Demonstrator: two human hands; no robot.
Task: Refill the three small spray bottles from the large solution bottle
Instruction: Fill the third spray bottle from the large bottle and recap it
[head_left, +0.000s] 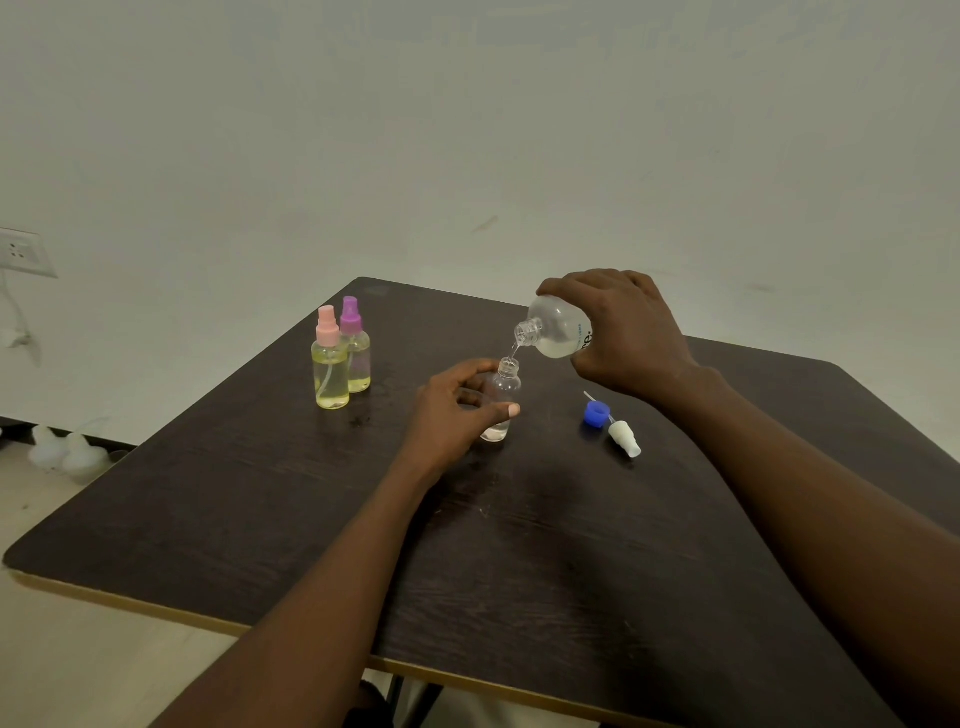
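While left hand (457, 410) steadies small bottle (503, 387), right hand (623, 327) tips large bottle (556, 327) — pouring.

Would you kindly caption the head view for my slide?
Right hand tilts the large bottle, pouring into an open spray bottle steadied by the left hand.

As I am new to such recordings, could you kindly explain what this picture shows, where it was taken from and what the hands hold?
There is no machine: a person works with bare hands, and the one picture comes from a head-worn camera looking forward and down. The right hand holds the large solution bottle tilted, and a thin stream runs into the open spray bottle, which the left hand grips upright on the dark table. To its right lie a blue cap and a white spray head. Further left stand a pink-topped bottle and a purple-topped bottle, both holding yellowish liquid.
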